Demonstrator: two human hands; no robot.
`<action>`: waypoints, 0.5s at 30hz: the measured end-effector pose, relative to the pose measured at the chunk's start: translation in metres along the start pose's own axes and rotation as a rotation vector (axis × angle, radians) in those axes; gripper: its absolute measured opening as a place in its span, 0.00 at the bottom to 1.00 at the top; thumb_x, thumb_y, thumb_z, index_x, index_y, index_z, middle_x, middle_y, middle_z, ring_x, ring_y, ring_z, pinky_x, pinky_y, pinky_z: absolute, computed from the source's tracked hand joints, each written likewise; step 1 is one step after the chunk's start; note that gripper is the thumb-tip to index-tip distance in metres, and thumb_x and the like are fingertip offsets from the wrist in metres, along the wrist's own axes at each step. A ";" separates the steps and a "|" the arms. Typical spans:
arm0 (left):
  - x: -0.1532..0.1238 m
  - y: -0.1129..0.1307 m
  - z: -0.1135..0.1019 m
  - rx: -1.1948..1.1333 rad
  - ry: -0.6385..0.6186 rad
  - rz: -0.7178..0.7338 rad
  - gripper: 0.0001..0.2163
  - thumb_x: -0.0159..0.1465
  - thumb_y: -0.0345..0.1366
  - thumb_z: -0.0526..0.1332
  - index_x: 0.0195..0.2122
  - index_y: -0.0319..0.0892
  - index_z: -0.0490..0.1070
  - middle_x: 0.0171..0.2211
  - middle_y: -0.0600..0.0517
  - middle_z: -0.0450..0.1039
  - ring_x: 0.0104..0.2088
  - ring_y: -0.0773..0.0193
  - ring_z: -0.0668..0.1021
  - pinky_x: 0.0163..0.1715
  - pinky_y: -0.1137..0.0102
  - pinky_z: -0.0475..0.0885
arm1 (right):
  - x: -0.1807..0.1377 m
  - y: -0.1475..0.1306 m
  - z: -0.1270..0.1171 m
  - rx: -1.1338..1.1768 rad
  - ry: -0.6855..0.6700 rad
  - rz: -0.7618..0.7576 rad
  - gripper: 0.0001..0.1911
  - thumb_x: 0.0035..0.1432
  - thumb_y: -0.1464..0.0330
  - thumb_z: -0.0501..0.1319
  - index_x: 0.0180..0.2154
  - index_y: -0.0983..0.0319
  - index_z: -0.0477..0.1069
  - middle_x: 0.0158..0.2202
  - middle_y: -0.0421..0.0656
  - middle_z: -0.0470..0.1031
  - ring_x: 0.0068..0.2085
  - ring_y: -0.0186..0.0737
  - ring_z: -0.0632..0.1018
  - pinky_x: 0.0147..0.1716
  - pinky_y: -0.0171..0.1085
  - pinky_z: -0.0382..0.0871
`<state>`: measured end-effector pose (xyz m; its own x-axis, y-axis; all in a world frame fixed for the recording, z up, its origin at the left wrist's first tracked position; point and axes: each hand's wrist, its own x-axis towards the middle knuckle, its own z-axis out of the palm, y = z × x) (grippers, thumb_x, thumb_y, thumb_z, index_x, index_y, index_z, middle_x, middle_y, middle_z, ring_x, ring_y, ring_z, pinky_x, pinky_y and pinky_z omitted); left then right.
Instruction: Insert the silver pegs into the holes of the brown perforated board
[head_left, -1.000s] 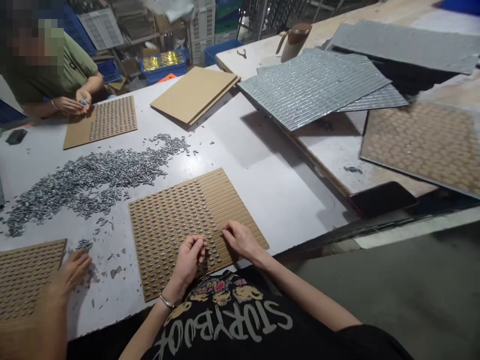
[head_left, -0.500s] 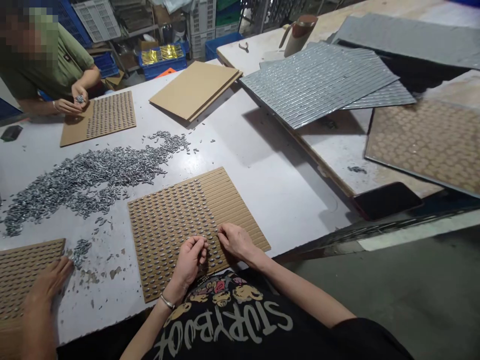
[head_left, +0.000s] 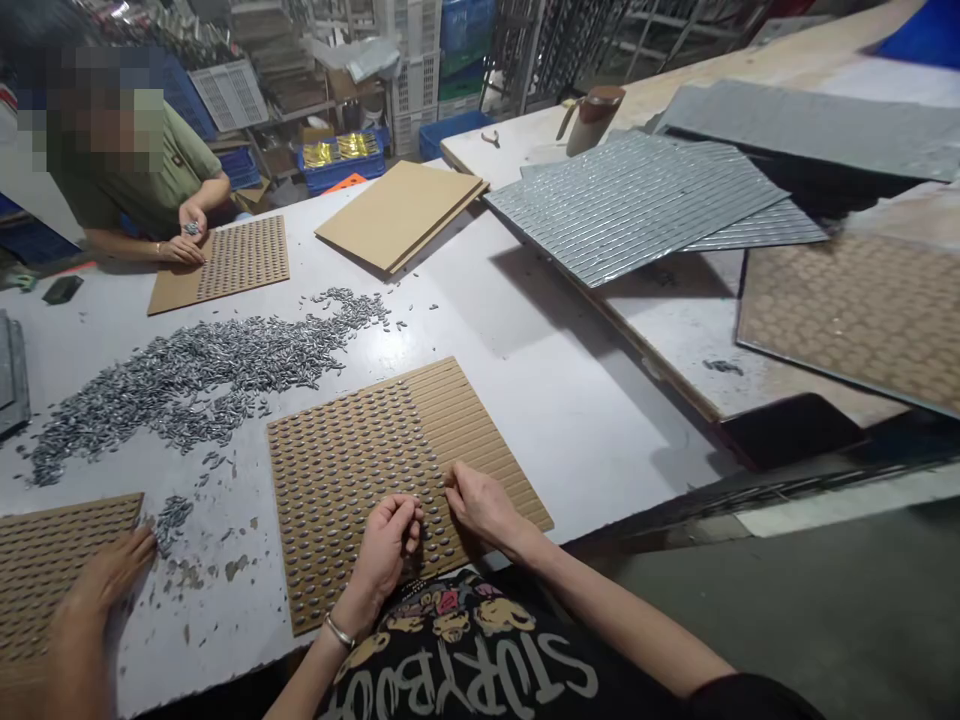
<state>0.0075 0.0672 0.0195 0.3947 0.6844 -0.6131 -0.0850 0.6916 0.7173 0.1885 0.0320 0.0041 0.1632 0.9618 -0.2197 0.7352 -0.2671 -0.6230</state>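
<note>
In front of me a ridged brown board (head_left: 491,430) lies flat, its left and middle parts covered with rows of small grey metal pieces. The right strip of ridges is bare. My left hand (head_left: 388,540) is curled closed over the lower part of the board, thumb against the fingers; what it holds is hidden. Beside it, my right hand (head_left: 484,508) is closed in a pinch with its fingertips at the edge of the filled rows. Anything between them is too small to make out. A long heap of the same pointed metal pieces (head_left: 195,370) spreads behind the board.
A co-worker's hand (head_left: 112,570) rests by another filled board (head_left: 67,560) at lower left. Across the table a person works at a third board (head_left: 244,260). Plain boards (head_left: 401,215), ridged grey sheets (head_left: 637,195), a phone (head_left: 791,430) and a jug (head_left: 596,120) lie further off.
The camera has shifted, so most things sit lower and slightly to the right. My hands keep nearly the same place on the board. The person opposite has brought one hand down to their board.
</note>
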 end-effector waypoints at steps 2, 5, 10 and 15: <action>0.001 -0.001 -0.001 0.002 -0.002 0.009 0.16 0.55 0.47 0.67 0.33 0.39 0.69 0.27 0.54 0.70 0.20 0.76 0.66 0.16 0.80 0.56 | 0.007 -0.003 -0.009 0.056 0.018 -0.003 0.07 0.57 0.74 0.56 0.39 0.62 0.67 0.27 0.40 0.73 0.29 0.36 0.71 0.29 0.33 0.56; 0.003 -0.003 -0.001 0.002 -0.003 0.013 0.15 0.56 0.46 0.66 0.33 0.39 0.68 0.27 0.54 0.70 0.19 0.76 0.65 0.16 0.80 0.55 | 0.031 -0.010 -0.023 0.093 0.098 -0.042 0.05 0.61 0.70 0.55 0.36 0.60 0.68 0.29 0.40 0.75 0.29 0.36 0.72 0.29 0.33 0.56; 0.003 -0.005 0.001 -0.005 -0.006 0.033 0.16 0.55 0.46 0.67 0.33 0.38 0.69 0.27 0.54 0.70 0.20 0.76 0.65 0.15 0.80 0.55 | 0.085 -0.024 -0.026 -0.001 0.143 0.003 0.08 0.62 0.64 0.56 0.34 0.60 0.70 0.29 0.42 0.75 0.29 0.36 0.71 0.27 0.34 0.54; 0.005 -0.006 -0.003 -0.023 0.003 0.027 0.15 0.55 0.46 0.67 0.32 0.39 0.69 0.26 0.55 0.70 0.18 0.77 0.64 0.15 0.80 0.53 | 0.113 -0.027 -0.018 -0.030 0.090 0.032 0.06 0.58 0.66 0.60 0.30 0.61 0.70 0.27 0.42 0.73 0.28 0.37 0.70 0.26 0.34 0.53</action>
<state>0.0069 0.0670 0.0114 0.3895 0.7037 -0.5943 -0.1166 0.6777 0.7260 0.1990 0.1486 0.0093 0.2443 0.9546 -0.1705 0.7476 -0.2974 -0.5939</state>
